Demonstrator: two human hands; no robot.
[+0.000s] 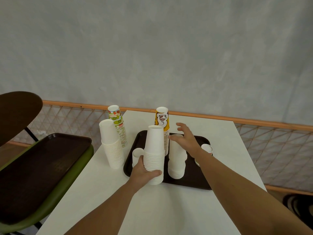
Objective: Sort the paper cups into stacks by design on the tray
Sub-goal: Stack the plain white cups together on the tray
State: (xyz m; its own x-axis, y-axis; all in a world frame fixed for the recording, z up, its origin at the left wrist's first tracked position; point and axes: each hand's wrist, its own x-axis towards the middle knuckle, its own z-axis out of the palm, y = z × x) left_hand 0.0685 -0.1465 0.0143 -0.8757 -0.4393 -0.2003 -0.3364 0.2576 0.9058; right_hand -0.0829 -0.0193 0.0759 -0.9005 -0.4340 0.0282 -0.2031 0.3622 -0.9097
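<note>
A dark brown tray (pixel 189 181) lies on the white table. My left hand (pixel 144 172) grips a tall stack of plain white cups (pixel 154 150) near its base at the tray's front left. My right hand (pixel 185 137) hovers with spread fingers over the top of a second plain white stack (pixel 177 160) on the tray. Behind them on the tray rises a yellow patterned stack (pixel 162 119). A short white cup (pixel 136 156) sits left of the held stack, and a small cup with a red band (pixel 207 148) stands at the tray's right.
Off the tray to the left, on the table (pixel 169 209), stand another plain white stack (pixel 111 145) and a green fruit-print stack (pixel 118 124). A second dark tray (pixel 42 167) rests on a green chair at the left. A mesh railing runs behind the table.
</note>
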